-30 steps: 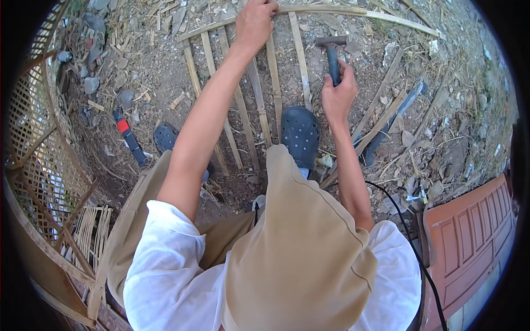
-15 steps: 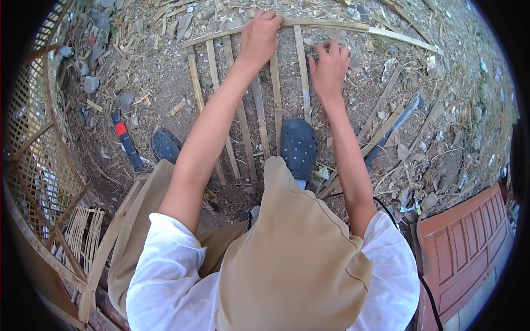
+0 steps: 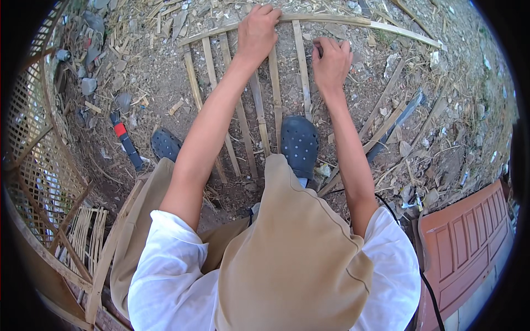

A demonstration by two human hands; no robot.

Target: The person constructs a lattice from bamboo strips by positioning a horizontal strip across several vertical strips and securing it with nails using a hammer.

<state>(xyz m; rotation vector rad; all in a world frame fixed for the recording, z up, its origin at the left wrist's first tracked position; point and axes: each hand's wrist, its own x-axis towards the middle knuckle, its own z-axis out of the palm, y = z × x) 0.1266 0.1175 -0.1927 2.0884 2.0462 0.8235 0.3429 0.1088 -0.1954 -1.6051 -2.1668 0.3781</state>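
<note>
A long crosswise wooden strip lies over the upper ends of several thin wooden slats, which run side by side toward me on the ground. My left hand is closed on the crosswise strip, its fingers at the top of the middle slats. To the right of the last slat, my right hand hovers below the strip, apart from it. Its fingers are curled with thumb and fingertips drawn together; whatever they may hold is too small or hidden to make out.
My dark clogs stand among the slats' near ends. A black tool with a red band lies left. Loose strips and a dark blade-like piece lie right. A lattice panel borders the left; a brown panel lies lower right.
My right hand's fingers have curled in from a more spread position. My left hand stays on the crosswise strip. The whole view has shifted slightly.
</note>
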